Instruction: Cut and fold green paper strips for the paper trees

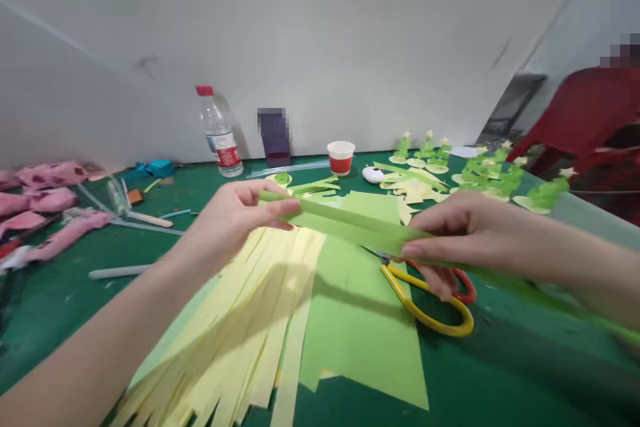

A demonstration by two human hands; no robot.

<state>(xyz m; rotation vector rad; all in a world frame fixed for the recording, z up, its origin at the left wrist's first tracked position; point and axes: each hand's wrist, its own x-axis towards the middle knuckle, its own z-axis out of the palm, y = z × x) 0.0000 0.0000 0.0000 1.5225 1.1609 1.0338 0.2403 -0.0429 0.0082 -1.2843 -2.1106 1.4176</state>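
A long green paper strip (pixel 345 223) stretches between both hands above the table. My left hand (pixel 235 217) pinches its left end with thumb and fingers. My right hand (pixel 460 233) is closed on the strip farther right, and the strip runs on under my right forearm. Just below my right hand lie scissors (pixel 430 303) with yellow and red handles; I cannot tell whether the fingers touch them. Under the strip lie a green paper sheet (pixel 360 327) and several pale yellow paper strips (pixel 250 333) fanned toward me.
On the green table (pixel 50 307): a water bottle (pixel 220 133), a red-and-white cup (pixel 341 157), small green paper trees (pixel 490 173), pink items (pixel 45 203) at left, a white rod (pixel 120 271). A person in red (pixel 585 120) sits at right. A white wall stands behind.
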